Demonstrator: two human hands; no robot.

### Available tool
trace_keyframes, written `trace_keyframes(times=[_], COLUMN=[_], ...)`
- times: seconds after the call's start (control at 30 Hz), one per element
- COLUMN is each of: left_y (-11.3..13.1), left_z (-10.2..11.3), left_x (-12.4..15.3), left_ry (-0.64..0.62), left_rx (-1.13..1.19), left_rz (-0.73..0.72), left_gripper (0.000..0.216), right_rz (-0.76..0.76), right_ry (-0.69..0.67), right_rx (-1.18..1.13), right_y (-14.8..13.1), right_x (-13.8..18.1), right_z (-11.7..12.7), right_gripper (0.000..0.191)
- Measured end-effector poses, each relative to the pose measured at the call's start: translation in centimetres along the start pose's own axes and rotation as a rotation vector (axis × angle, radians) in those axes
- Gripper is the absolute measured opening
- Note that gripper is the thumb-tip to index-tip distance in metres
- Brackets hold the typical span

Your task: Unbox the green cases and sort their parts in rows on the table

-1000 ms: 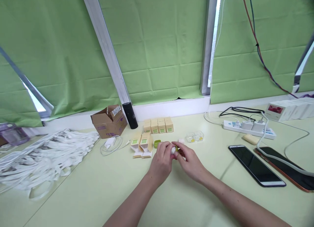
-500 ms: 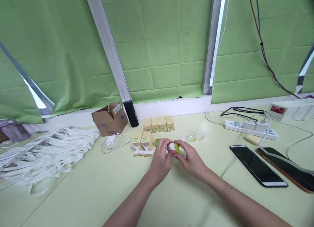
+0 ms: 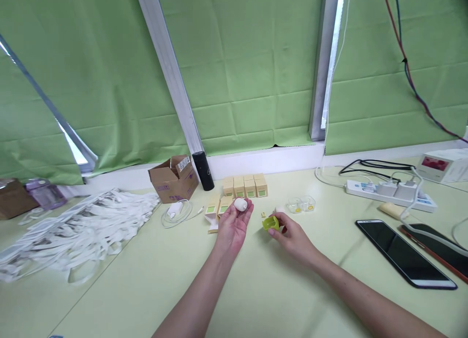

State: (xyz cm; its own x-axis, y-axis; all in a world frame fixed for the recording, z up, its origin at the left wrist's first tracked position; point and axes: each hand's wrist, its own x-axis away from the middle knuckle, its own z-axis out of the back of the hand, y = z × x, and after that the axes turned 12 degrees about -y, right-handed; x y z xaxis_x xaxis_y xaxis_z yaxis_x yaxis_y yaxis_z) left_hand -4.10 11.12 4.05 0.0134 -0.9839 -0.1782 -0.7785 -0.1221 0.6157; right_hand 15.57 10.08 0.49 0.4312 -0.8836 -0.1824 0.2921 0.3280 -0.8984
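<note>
The left hand point(image 3: 232, 227) is turned palm up, fingers extended, and carries a white rounded piece point(image 3: 240, 204) at the finger ends, above the table point(image 3: 256, 289); the hold looks loose, though how firmly the thumb bears on it cannot be told. The right hand point(image 3: 291, 234) grips a green cup-shaped piece point(image 3: 270, 224) narrowly between thumb and fingers, its hollow facing up, just beside the left hand and apart from the white piece. Principal risk, in this inspector's judgement: the white piece, being rounded and apparently smooth, could roll off the fingers if the left palm tilts, and drop to the table or against the opened cartons point(image 3: 211, 209) close by that hand. Secondary risk: a small yellow item point(image 3: 263, 214) lies loose just beyond the green piece, where a sweep of the right hand could push it aside. The clear twin container point(image 3: 300, 204) stands near the right fingers and could be knocked by a careless reach. Too hard a pinch might also distort the green piece, if its wall is soft; its material cannot be confirmed.
</note>
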Motion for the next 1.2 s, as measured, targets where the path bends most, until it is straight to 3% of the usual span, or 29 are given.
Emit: trace_keyframes(times=[0.2,0.33,0.43,0.57,0.73,0.93,1.2], left_y=[0.1,0.0,-0.1,-0.1,-0.4,-2.5,-3.9], left_z=[0.0,0.4,0.6,0.2,-0.8,-1.4,-0.8], left_x=[0.0,0.0,-0.3,-1.1,-3.4,-6.4,-8.4], left_ry=[0.014,-0.051,-0.083,-0.120,-0.400,-0.600,-0.611], left_rx=[-0.008,-0.197,-0.599,-1.227,-1.817,-1.970,-2.019], left_rz=[-0.008,-0.058,-0.157,-0.228,-0.211,-0.103,0.006], left_gripper=[0.010,0.031,0.046,0.042,0.037,0.024,0.024], right_rz=[-0.045,-0.045,-0.039,-0.028,0.012,-0.021,0.019], right_ry=[-0.067,-0.093,-0.129,-0.184,-0.234,-0.249,-0.250], right_rx=[-0.023,-0.044,-0.025,0.075,0.278,0.445,0.543], right_y=[0.1,0.1,0.0,-0.6,-1.5,-2.1,-2.3], right_x=[0.1,0.1,0.3,0.7,0.9,1.1,1.3], right_z=[-0.6,-0.6,-0.7,-0.8,-0.3,0.0,-0.3], right_gripper=[0.033,0.035,0.037,0.038,0.043,0.046,0.059])
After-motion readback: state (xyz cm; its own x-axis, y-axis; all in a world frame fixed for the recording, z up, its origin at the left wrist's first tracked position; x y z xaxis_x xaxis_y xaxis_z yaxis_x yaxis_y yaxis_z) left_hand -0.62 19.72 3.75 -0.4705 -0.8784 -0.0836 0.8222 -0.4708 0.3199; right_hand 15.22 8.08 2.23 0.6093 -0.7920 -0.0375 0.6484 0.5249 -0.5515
